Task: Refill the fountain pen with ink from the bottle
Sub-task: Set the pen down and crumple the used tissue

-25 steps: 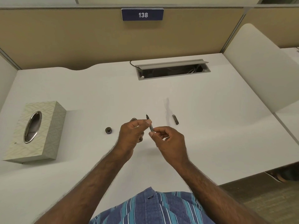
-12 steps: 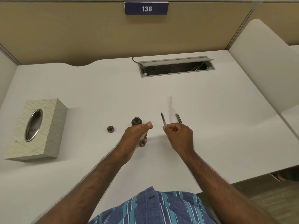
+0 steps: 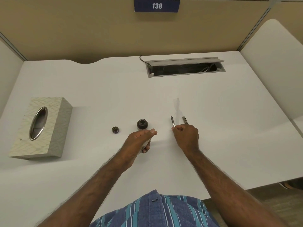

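**Pen section pinched at frame centre, ink bottle uncapped**

White desk [image 3: 213, 145] is filling most of the frame, with tan partition walls behind. You are looking at one ink bottle [image 3: 142, 124], one bottle cap [image 3: 115, 129], one tissue box [image 3: 41, 126] at the left, and two pen pieces.

Your right hand [image 3: 186, 136] is pinching the lower end of the pen section [image 3: 172, 121] between its fingertips; the piece is sticking out above the hand, its long axis running nearly up the frame and its dark nib end pointing toward the upper edge. The pen barrel [image 3: 184, 120] is lying just to its right, roughly parallel, partly hidden by your knuckles.

Your left hand [image 3: 139, 141] is curling closed around something pale, just below the open bottle; what it is cannot be told. The cap is sitting apart, left of the bottle.
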